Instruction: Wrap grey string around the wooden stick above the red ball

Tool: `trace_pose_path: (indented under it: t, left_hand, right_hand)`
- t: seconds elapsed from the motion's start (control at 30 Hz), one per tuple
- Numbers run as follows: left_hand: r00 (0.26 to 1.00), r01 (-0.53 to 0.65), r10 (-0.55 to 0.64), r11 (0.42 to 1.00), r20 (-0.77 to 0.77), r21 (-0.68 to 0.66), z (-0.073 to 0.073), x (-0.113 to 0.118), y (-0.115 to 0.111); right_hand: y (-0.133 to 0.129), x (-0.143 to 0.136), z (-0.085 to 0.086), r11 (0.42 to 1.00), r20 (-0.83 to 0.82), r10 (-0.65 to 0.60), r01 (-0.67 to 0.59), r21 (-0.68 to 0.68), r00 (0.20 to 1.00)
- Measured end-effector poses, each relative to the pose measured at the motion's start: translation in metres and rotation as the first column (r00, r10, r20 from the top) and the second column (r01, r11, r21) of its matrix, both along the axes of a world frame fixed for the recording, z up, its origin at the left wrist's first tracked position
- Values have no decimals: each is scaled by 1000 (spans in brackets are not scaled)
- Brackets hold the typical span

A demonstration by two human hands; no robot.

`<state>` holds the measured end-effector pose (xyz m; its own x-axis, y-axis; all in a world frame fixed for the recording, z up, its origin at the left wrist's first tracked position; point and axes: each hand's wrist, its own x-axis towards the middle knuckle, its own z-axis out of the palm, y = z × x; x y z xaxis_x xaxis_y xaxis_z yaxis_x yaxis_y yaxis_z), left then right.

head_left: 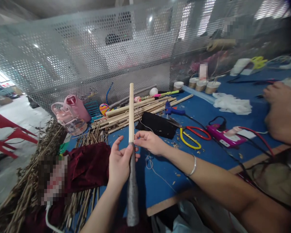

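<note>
My left hand [121, 158] is wrapped round a wooden stick [131, 113] held upright over the table's front. Its lower part is covered in a grey wrapping [133, 200] that widens toward the bottom; the upper part is bare pale wood. My right hand [150, 142] is closed in a pinch against the stick's right side, at the wrapping's upper edge. Whatever lies between those fingertips is too small to make out. Below that hand, a thin pale thread [149, 162] loops on the blue tabletop [160, 181].
Behind my hands lie wooden sticks [121, 118], a black cloth [157, 124], scissors [191, 137] and a blue glue gun [174, 110]. A purple power strip [226, 136] is at right, near another person's arm [283, 113]. Dark red cloth [88, 166] and dried stalks [26, 174] fill the left.
</note>
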<state>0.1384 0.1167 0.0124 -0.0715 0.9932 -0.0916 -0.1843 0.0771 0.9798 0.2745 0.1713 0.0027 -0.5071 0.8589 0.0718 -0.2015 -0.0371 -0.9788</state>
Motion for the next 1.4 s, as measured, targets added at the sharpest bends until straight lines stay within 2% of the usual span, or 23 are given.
trace_pose_path:
  t: [0.17, 0.23, 0.3, 0.4, 0.47, 0.6, 0.73, 0.83, 0.93, 1.0, 1.07, 1.17, 1.3, 1.4]
  left_hand:
    - [981, 63, -45, 994, 190, -90, -8, 12, -3]
    - [977, 116, -90, 985, 194, -128, -9, 13, -4]
    - [992, 108, -100, 989, 77, -101, -10, 12, -5]
    - [985, 17, -13, 1000, -170, 24, -12, 8, -4]
    - [977, -4, 16, 998, -214, 57, -12, 5, -3]
    - [995, 54, -52, 998, -89, 15, -8, 3, -4]
    - [994, 100, -102, 995, 49, 26, -5, 7, -6]
    - [992, 103, -103, 995, 78, 8, -8, 10, -7]
    - [996, 77, -77, 997, -38, -10, -14, 10, -6]
    - [986, -4, 10, 999, -167, 38, -18, 9, -4]
    - [968, -75, 95, 993, -232, 92, -19, 7, -3]
    - [978, -71, 88, 993, -191, 93, -16, 6, -2]
    - [998, 35, -35, 999, -53, 13, -11, 9, -6]
    - [992, 120, -118, 993, 55, -24, -9, 10, -7]
  right_hand:
    - [0, 3, -2, 989, -39, 77, -81, -122, 996]
    - [0, 4, -3, 989, -28, 64, -67, -134, 998]
    - [0, 4, -3, 992, -12, 35, -36, -125, 999]
    - [0, 2, -5, 996, 8, -15, 15, -89, 1000]
    - [1, 2, -7, 997, 12, 9, -8, -76, 1000]
    - [8, 9, -12, 984, 21, 154, -151, -98, 988]
    - [11, 14, -14, 985, 21, 156, -153, -85, 988]
    - [9, 12, -12, 985, 7, 152, -151, -88, 988]
    - [5, 7, -12, 988, 4, 130, -129, -87, 992]
    - [2, 3, -13, 988, -5, 117, -117, -97, 993]
    - [1, -1, -14, 990, -18, 100, -101, -99, 995]
    - [1, -1, -17, 991, -48, 101, -105, -81, 994]
    - [3, 3, -20, 968, -84, 218, -226, -112, 972]
    - [2, 5, -18, 953, -112, 258, -272, -137, 960]
